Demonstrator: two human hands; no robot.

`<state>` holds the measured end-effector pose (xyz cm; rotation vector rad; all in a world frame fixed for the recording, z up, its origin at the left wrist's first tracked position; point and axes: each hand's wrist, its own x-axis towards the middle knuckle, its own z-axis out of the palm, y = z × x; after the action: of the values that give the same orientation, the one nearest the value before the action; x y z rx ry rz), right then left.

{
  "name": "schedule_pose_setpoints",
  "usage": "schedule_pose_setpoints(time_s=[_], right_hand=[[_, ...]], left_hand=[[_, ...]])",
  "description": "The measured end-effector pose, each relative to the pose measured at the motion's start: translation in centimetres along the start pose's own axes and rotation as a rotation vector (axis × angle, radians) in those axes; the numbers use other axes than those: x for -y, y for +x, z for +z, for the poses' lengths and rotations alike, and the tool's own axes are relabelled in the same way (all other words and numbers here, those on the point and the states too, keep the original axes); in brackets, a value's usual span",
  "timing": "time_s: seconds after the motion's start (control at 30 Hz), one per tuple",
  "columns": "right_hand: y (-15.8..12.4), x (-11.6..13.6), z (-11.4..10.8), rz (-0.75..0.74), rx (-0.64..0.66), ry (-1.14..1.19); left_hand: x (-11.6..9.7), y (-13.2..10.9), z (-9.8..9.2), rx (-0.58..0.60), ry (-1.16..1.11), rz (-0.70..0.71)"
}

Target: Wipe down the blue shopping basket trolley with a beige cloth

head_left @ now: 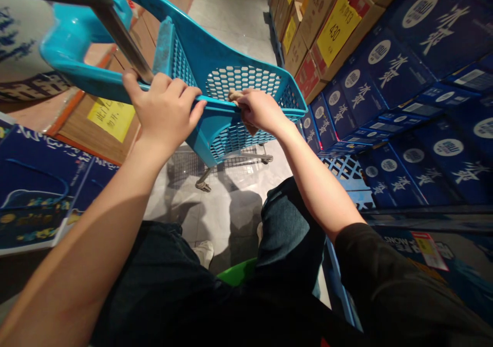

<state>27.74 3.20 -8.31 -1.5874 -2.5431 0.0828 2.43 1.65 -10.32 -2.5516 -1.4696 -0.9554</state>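
A turquoise plastic shopping cart (239,80) with a mesh basket stands in front of me, its metal pole (123,39) rising at upper left. My left hand (165,111) curls over the basket's near rim. My right hand (260,112) grips a tan cloth (239,97) against the same rim, further right, with a fold of the cloth showing below my fingers. The cart's lower frame and a castor wheel (203,185) show on the floor beneath the basket.
Blue printed cartons (385,75) and cardboard boxes with yellow price tags (339,29) are stacked along the right. A blue-and-white porcelain jar (19,44) and a wooden crate (103,121) stand at left. A tiled aisle (231,8) runs ahead.
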Motion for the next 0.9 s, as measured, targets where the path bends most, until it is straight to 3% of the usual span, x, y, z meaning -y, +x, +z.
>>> schedule_pose_setpoints(time_s=[0.17, 0.33, 0.47, 0.77, 0.9], right_hand=[[-0.1, 2.4, 0.3, -0.048, -0.08, 0.061], [-0.2, -0.2, -0.3, 0.115, -0.007, 0.038], [-0.2, -2.1, -0.4, 0.206, 0.009, 0.042], [0.2, -3.3, 0.0, 0.251, -0.029, 0.041], [0.2, -3.4, -0.3, 0.267, -0.003, 0.021]], left_hand=[[-0.1, 0.1, 0.0, 0.017, -0.011, -0.018], [-0.7, -0.1, -0.7, 0.04, 0.008, -0.036], [-0.2, -0.3, -1.1, -0.025, -0.013, 0.046], [0.6, -0.4, -2.2, 0.005, 0.015, -0.028], [0.9, -0.6, -2.2, 0.02, -0.018, 0.013]])
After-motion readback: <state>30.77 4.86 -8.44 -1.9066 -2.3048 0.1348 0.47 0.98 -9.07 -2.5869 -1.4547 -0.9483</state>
